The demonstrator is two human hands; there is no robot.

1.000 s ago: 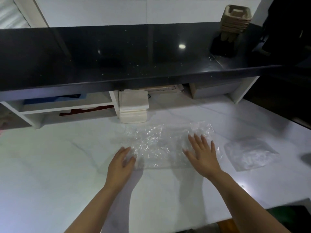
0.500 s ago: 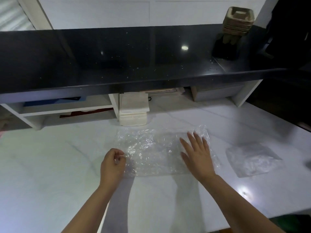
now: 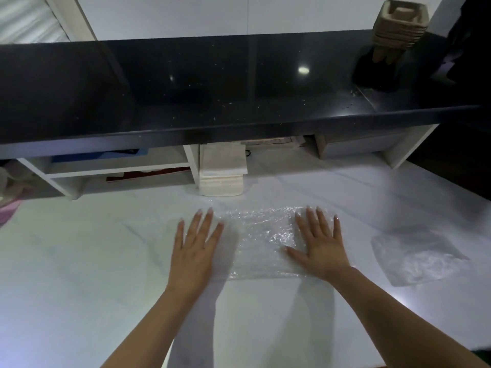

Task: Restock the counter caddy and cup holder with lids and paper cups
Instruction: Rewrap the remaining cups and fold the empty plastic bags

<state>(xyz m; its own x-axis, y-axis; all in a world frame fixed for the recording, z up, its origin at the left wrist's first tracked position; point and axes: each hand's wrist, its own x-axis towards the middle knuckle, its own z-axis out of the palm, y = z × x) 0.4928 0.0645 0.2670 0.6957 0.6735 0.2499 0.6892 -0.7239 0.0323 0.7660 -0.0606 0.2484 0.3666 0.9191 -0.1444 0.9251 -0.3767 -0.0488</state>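
A crinkled clear plastic bag (image 3: pixel 261 243) lies flat on the white marble worktop (image 3: pixel 79 261), right in front of me. My left hand (image 3: pixel 195 251) rests palm down with fingers spread on the bag's left end. My right hand (image 3: pixel 320 244) presses flat, fingers apart, on the bag's right end. Neither hand grips anything. A stack of brown pulp cup carriers (image 3: pixel 400 27) stands on the black upper counter (image 3: pixel 212 88) at the far right. No lids or paper cups show in this view.
A second flattened clear plastic bag (image 3: pixel 417 257) lies to the right on the worktop. A pile of white napkins (image 3: pixel 221 170) sits under the black counter's edge, beside white shelves (image 3: pixel 114 171) holding flat blue and red items. A grey box (image 3: pixel 356 148) sits under the counter at right.
My left hand has opened from a pinch at the bag's left edge and now lies flat on it. The right hand has slid a little to the right and stays flat.
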